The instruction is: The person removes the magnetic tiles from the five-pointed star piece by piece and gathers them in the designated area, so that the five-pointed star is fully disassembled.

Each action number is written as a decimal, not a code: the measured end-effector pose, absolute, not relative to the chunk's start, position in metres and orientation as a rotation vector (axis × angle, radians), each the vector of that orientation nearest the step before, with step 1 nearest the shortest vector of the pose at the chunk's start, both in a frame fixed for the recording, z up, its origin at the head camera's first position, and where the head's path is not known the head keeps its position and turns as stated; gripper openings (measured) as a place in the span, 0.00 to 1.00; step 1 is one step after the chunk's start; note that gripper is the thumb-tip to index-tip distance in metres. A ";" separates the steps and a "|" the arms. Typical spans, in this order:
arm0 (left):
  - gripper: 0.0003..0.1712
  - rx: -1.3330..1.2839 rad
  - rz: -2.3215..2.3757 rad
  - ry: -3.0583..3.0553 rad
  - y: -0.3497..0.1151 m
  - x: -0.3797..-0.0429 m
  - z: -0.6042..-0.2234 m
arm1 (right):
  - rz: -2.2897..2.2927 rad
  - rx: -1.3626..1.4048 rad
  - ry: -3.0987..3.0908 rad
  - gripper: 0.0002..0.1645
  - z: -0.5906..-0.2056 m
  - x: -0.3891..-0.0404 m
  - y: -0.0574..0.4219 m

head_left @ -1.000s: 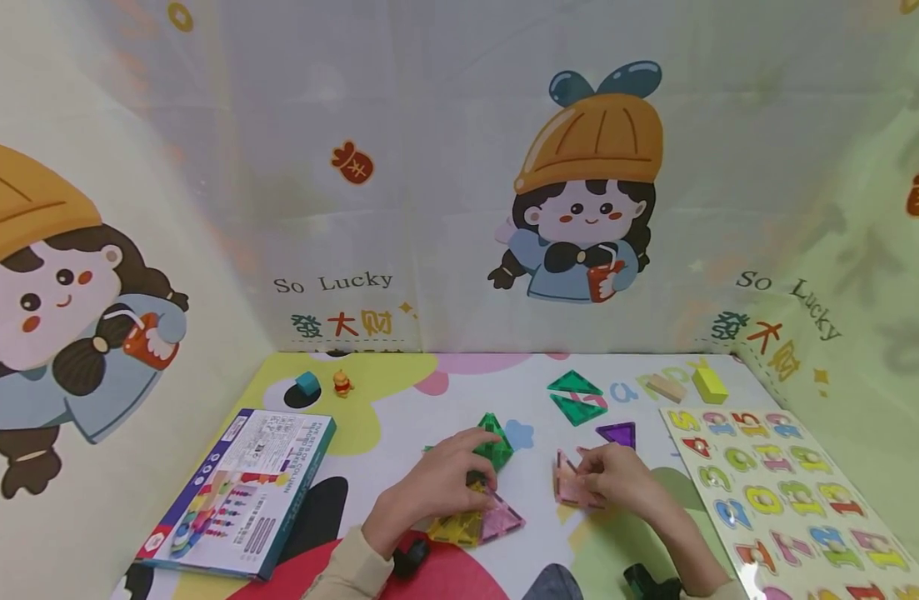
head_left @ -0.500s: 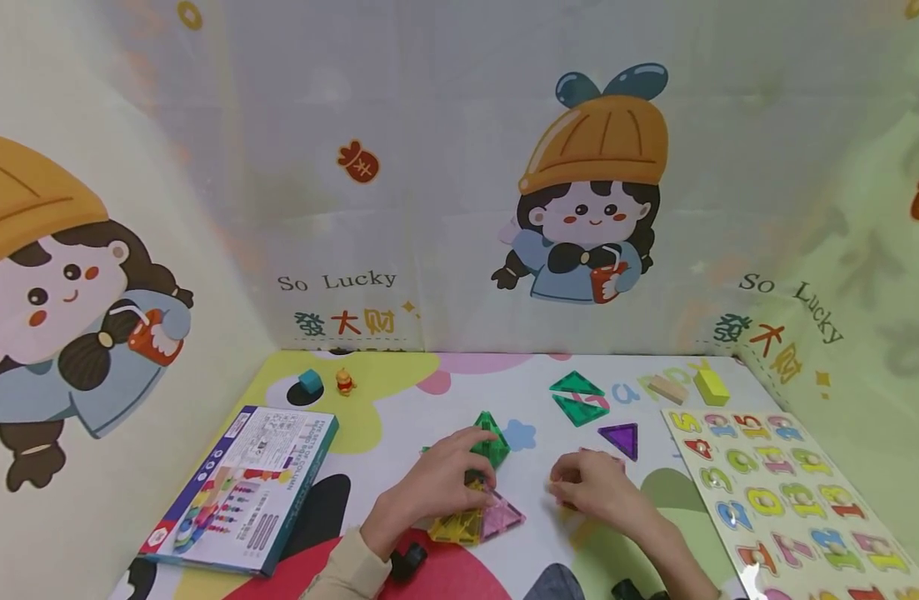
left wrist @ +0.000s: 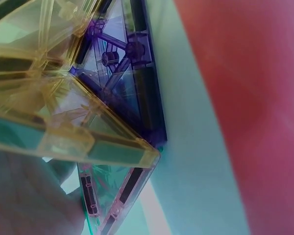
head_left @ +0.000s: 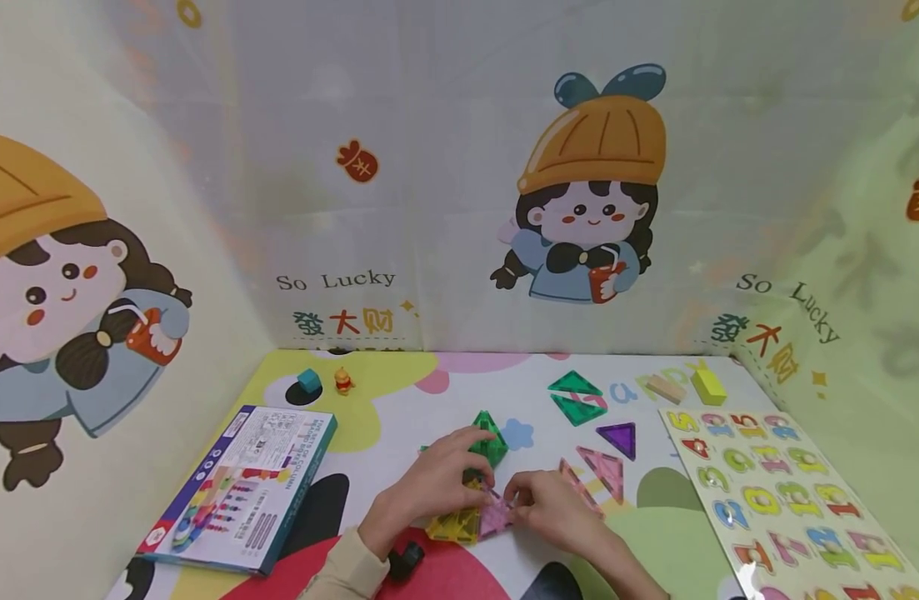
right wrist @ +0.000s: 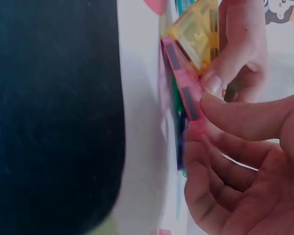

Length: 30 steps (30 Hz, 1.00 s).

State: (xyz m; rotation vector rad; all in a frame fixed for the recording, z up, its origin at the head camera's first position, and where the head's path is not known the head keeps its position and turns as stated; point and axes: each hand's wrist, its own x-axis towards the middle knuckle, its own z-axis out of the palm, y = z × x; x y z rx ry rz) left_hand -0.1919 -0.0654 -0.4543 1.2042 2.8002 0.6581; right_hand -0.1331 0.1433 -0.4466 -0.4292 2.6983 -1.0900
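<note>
My left hand (head_left: 438, 477) holds a cluster of translucent magnetic tiles. A green pointed part (head_left: 492, 443) rises beyond its fingers, and a yellow tile (head_left: 453, 527) lies under its thumb side. Joined beside the yellow one is a pink triangle tile (right wrist: 182, 81). The thumb and fingertips of my right hand (head_left: 555, 507) pinch the free corner of that pink tile. Seen from the left wrist, a purple tile (left wrist: 147, 88) adjoins the yellow tile (left wrist: 88, 117). Part of the cluster is hidden under the left hand.
Two loose pink triangles (head_left: 607, 472) lie just beyond the right hand, near a purple triangle (head_left: 620, 438). Two green triangles (head_left: 576, 407) sit farther back. A flat box (head_left: 242, 492) is at left, a number board (head_left: 792, 492) at right. Small blocks and a bear figure (head_left: 342, 381) stand behind.
My right hand has left the loose pink triangles, which now lie uncovered, and moved left to the pink tile on the cluster. The left hand has stayed in place.
</note>
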 end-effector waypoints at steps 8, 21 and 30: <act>0.05 1.187 0.676 2.786 -0.070 -0.191 -0.456 | -1.205 -0.482 2.597 0.12 -0.453 -0.136 0.146; 0.08 1.181 0.688 2.749 -0.070 -0.193 -0.452 | -1.367 -0.494 2.419 0.05 -0.446 -0.140 0.171; 0.05 1.177 0.715 2.729 -0.072 -0.195 -0.453 | -1.237 -0.539 2.404 0.07 -0.437 -0.139 0.195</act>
